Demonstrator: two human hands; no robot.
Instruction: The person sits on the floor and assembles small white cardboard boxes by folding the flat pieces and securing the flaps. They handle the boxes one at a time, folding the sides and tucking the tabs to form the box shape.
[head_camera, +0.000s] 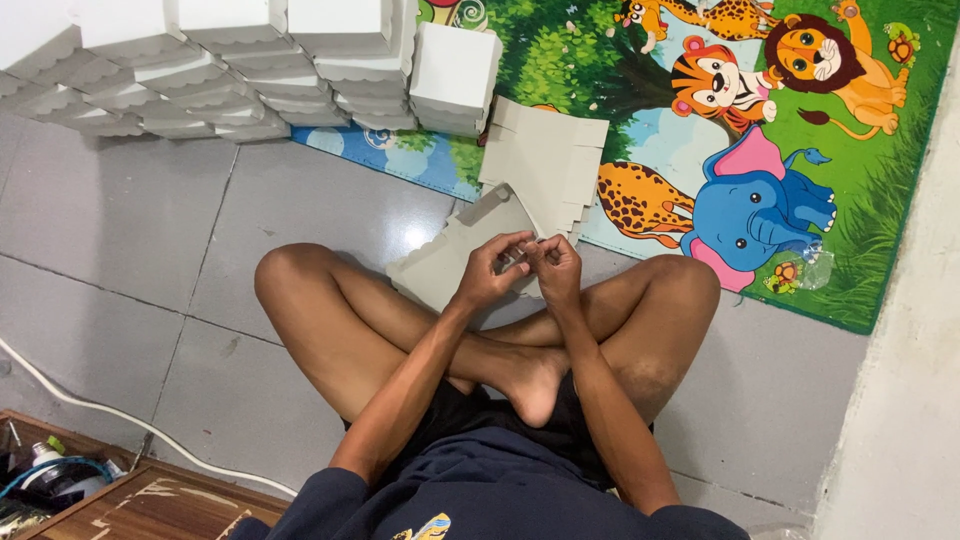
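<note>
**Grey tiled floor, mat and stacked boxes**

The floor (150, 230) is laid with large grey tiles, with dark joints running across the left and lower parts of the frame. A colourful play mat (860, 200) with cartoon animals covers the upper right. Folded white boxes (230, 70) stand stacked in rows along the upper left, partly on the tiles, partly on the mat's edge. A pile of flat grey cardboard blanks (545, 160) lies at upper centre on the mat. A white cable (100, 410) snakes over the tiles at lower left.

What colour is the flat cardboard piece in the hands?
Light grey cardboard piece, held by both hands; clearest in the head view.
</note>
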